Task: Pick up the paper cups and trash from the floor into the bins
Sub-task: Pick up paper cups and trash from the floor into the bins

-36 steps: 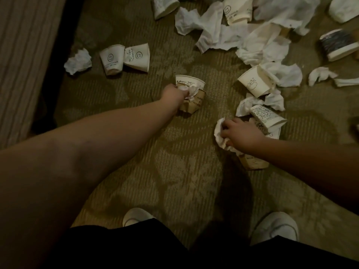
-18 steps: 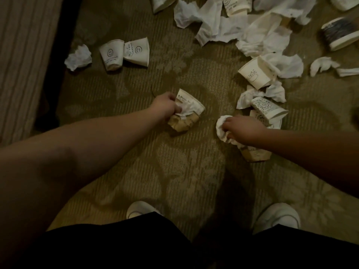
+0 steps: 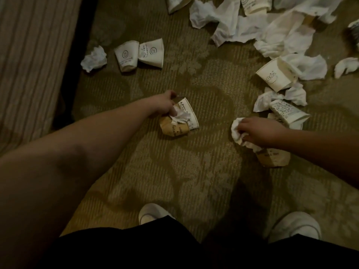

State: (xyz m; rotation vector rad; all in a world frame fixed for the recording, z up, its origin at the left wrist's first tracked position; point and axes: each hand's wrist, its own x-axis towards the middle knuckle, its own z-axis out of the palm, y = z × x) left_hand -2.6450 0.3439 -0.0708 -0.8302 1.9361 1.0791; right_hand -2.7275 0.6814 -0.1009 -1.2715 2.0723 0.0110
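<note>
1. Left hand (image 3: 165,103): fingers curled round a bundle of a white printed paper cup (image 3: 189,115), a brown paper cup (image 3: 174,130) and a crumpled tissue (image 3: 180,117), over the carpet at mid-frame.
2. Right hand (image 3: 260,132): fingers closed on a white tissue wad (image 3: 238,131); a second brown cup (image 3: 273,158) shows just under the wrist, though whether it is held cannot be told.
3. Step in hand, as judged: gathering loose litter into both fists before a trip to the bins. No bin is in view.
4. Handling advice: keep the tissue pressed into the cup mouths so nothing sheds; nest cups where possible; do not overload either grip.
5. Next nearest items: a printed cup (image 3: 287,113) just beyond the right hand, and a cup with a cartoon face (image 3: 274,78) among tissues farther out.
6. Far left: two smiley cups (image 3: 139,55) lying touching, with a tissue ball (image 3: 94,59) just beside them.
7. Edges: a dark border (image 3: 77,61) and striped surface (image 3: 33,65) close the left side.
8. Open room: bare patterned carpet (image 3: 194,171) lies between the hands and the white shoes (image 3: 153,213).
9. Top right: a dense heap of tissue sheets (image 3: 272,32), best cleared last.
</note>
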